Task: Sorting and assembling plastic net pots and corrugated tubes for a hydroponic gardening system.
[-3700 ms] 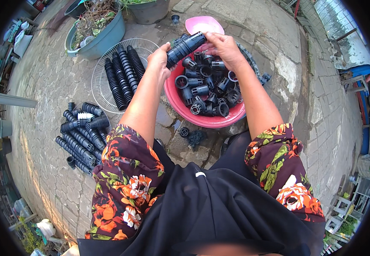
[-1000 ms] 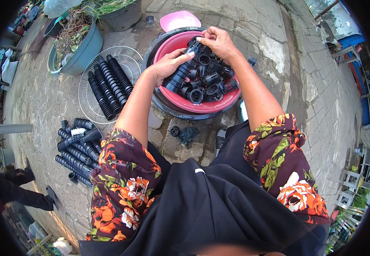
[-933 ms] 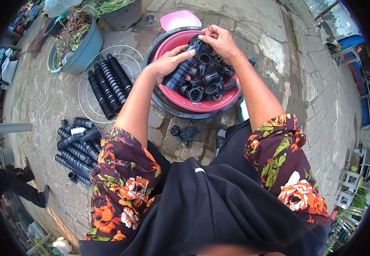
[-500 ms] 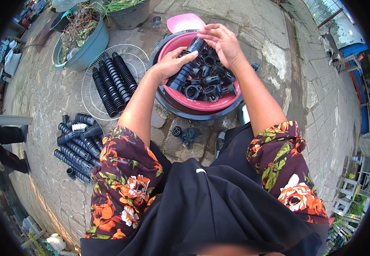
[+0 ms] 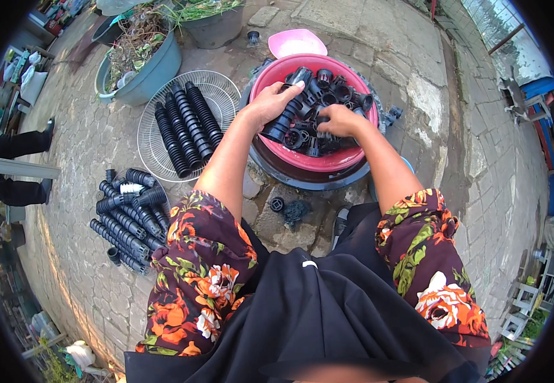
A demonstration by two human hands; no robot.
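Observation:
My left hand (image 5: pixel 267 104) is closed around a stack of nested black plastic net cups (image 5: pixel 281 121), held tilted over the left side of a pink-red basin (image 5: pixel 334 167). My right hand (image 5: pixel 341 121) reaches in among the loose black net cups (image 5: pixel 312 145) there. Its fingers are bent, and their tips are partly lost against the dark cups, so what they grip cannot be made out. The loose cups lie jumbled, some on their sides with slotted walls showing. The basin rests in a larger dark tub (image 5: pixel 290 179).
Left of the basin, a round wire rack (image 5: pixel 151 153) bears several long cup stacks (image 5: pixel 191 121). A pile of shorter stacks (image 5: pixel 127 220) lies on the paving nearer me. Beyond the basin is a pink dish (image 5: pixel 297 43); a blue-green planter (image 5: pixel 143 86) stands far left. Someone's dark-trousered legs (image 5: pixel 15 145) show at left.
My right hand has come away from the top of the stack and down into the loose cups. My left hand still holds the stack. The whole view has shifted slightly.

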